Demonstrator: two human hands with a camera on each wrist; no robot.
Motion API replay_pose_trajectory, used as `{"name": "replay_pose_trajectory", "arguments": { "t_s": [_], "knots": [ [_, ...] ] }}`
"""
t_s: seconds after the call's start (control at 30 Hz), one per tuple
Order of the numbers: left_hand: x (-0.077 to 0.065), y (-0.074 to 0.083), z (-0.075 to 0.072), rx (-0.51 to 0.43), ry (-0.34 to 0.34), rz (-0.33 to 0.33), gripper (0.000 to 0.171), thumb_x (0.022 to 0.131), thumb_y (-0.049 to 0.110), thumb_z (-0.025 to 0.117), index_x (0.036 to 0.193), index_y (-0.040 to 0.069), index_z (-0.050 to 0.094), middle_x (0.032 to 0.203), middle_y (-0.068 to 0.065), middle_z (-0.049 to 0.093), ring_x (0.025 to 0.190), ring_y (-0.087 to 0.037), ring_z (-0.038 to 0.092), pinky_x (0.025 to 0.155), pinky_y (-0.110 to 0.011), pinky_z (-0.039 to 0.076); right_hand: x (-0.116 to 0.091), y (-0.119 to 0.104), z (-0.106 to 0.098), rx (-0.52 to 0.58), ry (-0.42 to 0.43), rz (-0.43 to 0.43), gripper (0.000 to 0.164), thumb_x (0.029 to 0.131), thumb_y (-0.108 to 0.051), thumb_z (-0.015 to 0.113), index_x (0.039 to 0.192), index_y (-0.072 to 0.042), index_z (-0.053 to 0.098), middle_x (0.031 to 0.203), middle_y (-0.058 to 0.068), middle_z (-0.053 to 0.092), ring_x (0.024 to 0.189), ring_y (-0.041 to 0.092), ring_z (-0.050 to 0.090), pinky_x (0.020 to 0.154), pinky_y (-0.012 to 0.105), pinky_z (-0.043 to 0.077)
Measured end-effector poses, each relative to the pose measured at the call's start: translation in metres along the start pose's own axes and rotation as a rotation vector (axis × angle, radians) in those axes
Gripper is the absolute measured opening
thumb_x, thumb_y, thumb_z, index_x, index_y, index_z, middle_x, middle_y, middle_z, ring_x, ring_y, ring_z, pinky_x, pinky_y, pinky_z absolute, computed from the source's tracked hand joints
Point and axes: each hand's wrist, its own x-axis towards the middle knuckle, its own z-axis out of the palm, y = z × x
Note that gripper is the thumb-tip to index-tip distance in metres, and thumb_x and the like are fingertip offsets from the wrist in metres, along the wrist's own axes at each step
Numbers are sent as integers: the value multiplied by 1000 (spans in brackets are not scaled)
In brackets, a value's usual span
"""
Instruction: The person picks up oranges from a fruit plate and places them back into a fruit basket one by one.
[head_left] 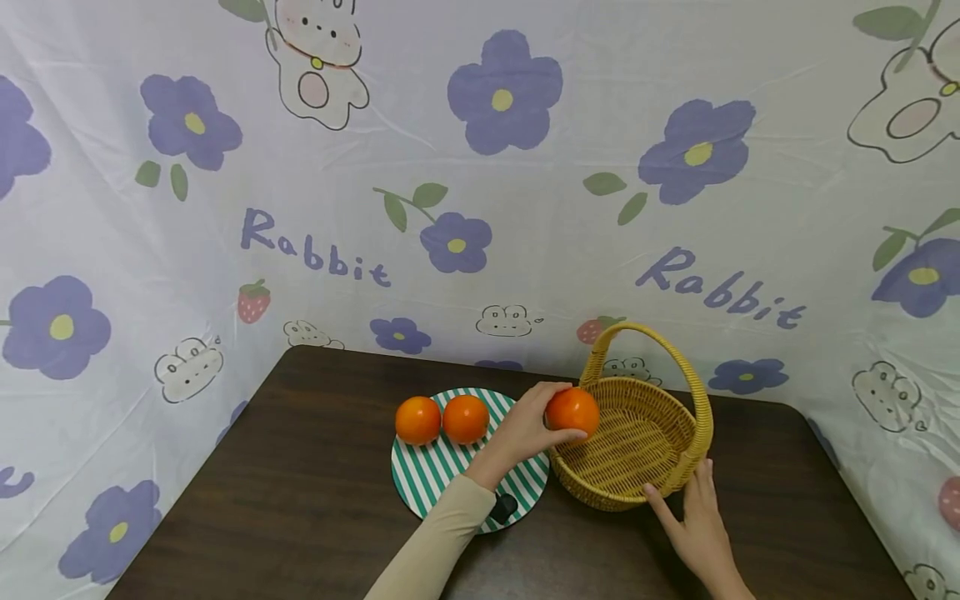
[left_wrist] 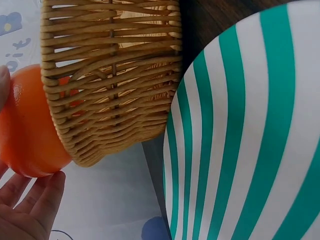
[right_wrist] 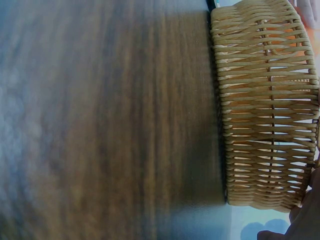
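My left hand (head_left: pixel 531 423) grips an orange (head_left: pixel 573 412) at the left rim of a yellow wicker basket (head_left: pixel 626 450). In the left wrist view that orange (left_wrist: pixel 30 125) shows partly behind the basket's woven wall (left_wrist: pixel 112 85), the fingertips curled against it. Beside the basket's front right, my right hand (head_left: pixel 697 525) has its thumb and fingers spread at the rim below the handle. The right wrist view shows only part of this hand (right_wrist: pixel 302 215) by the basket wall (right_wrist: pixel 267 110). Two more oranges, one on the left (head_left: pixel 417 420) and one on the right (head_left: pixel 466 418), sit on a green-and-white striped plate (head_left: pixel 531 487).
A dark wooden table (head_left: pixel 300 475) carries everything. Its far edge meets a white cloth (head_left: pixel 525 208) printed with flowers and rabbits. The basket's tall arched handle (head_left: pixel 701 400) rises over its right side. A dark round object (head_left: pixel 504 507) is at the left wrist.
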Motion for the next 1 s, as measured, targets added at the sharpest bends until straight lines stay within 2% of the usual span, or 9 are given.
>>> {"name": "replay_pose_trajectory", "arguments": {
  "t_s": [0.23,0.5,0.77,1.0],
  "knots": [
    [4,-3,7,25,-7,32,76,72,62,65,135,24,45,129,6,49,111,-11,52,89,-31,49,0,-1,-1,-5,-6,13,85,93,-42,51,148,-24,-12,154,4,-18,138,34,-20,94,75,12],
    [7,-3,14,70,-40,30,76,74,58,67,136,22,44,133,5,47,113,-13,51,91,-33,48,0,-1,-1,1,-5,9,85,93,-40,52,149,-20,-10,154,4,-17,138,34,-20,97,74,9],
    [11,-5,22,152,-41,26,73,74,54,70,136,24,45,134,3,47,117,-15,48,91,-34,48,1,-1,0,-12,-11,24,86,93,-43,51,149,-19,-10,154,5,-17,138,33,-20,97,74,11],
    [17,-5,29,235,-57,31,74,74,57,69,136,23,45,135,2,47,120,-16,46,92,-34,47,1,-1,0,-7,-3,12,84,93,-41,51,150,-15,-4,154,5,-17,138,35,-19,97,74,10]
  ]
}}
